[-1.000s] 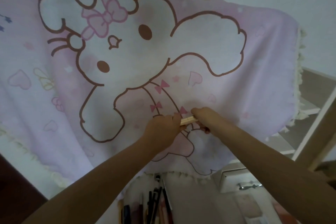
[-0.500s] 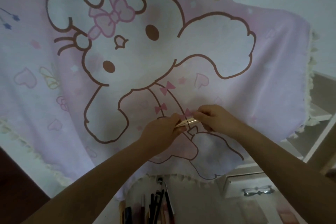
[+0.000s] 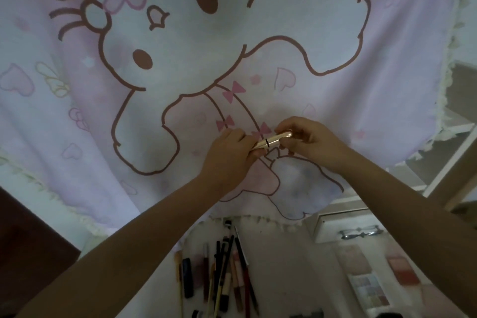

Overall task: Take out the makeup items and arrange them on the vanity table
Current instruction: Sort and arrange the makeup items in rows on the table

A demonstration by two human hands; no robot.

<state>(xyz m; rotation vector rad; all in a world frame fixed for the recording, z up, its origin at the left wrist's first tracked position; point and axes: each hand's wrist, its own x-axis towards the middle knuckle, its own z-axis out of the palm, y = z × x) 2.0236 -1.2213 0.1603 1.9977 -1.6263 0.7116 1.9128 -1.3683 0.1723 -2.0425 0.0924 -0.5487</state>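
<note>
Gripping a slim gold tube (image 3: 272,140) between them, both hands meet in front of a pink cloth (image 3: 361,111) printed with a large cartoon rabbit; the left hand (image 3: 229,155) has its fingers curled round the tube's lower left end, and the right hand (image 3: 307,139) pinches the upper right end between thumb and fingertips; the tube lies tilted, its right end higher, with a thin dark ring round its middle; whether it is one piece or a cap and body parting cannot be told; both forearms reach up from the bottom corners of the view; below the cloth's fringed hem lies the pale vanity table (image 3: 289,266); on it, beneath the left forearm, a row of brushes and pencils (image 3: 227,273) lies side by side, mostly pointing away from the person; to the right, near the right forearm, sit a pale eyeshadow palette (image 3: 369,290) with small coloured pans and a pinkish compact (image 3: 402,270); just beyond them a white drawer front carries a silver handle (image 3: 361,233)
</note>
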